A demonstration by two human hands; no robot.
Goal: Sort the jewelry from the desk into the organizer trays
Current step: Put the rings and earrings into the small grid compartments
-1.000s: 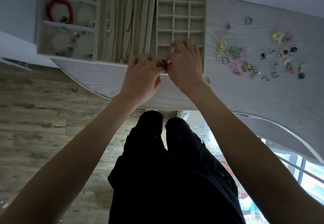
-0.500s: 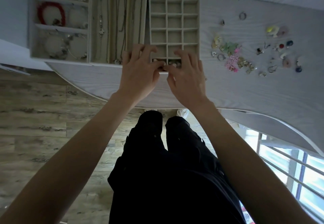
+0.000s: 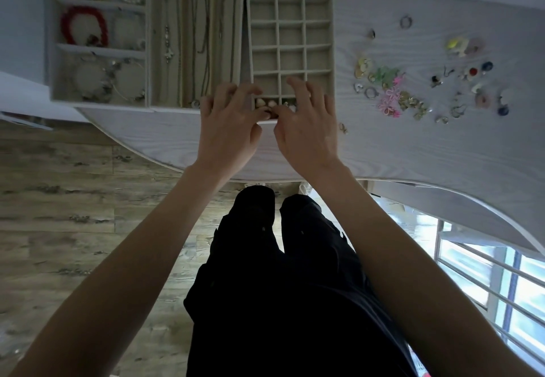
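The top edge cuts off the far ends of all three trays, and both hands cover the near row of the grid tray [image 3: 290,22], so what lies there shows only in part: pale, bead-like pieces [image 3: 261,102] in the near-left cell and more small bits beside them, too small to name. The left hand [image 3: 228,128] lies at the tray's near left corner, fingers spread and loosely bent, thumb reaching toward the tray's near rim. The right hand [image 3: 308,128] mirrors it at the near right, fingers fanned over the last cells, thumb and forefinger tips meeting the left thumb at the rim. Something dark sits between those tips, but whether either hand pinches it I cannot tell. Left of the grid tray, the necklace tray [image 3: 194,37] holds chains laid lengthwise, and the bracelet tray [image 3: 100,4] holds a red bracelet [image 3: 84,26] and beaded ones. The loose jewelry [image 3: 413,90] lies scattered on the desk [image 3: 442,155] well right of the hands: rings, earrings, pink and green pieces. The desk is pale wood-grain with a curved near edge; below it are plank flooring, dark trousers, and a barred window at lower right.
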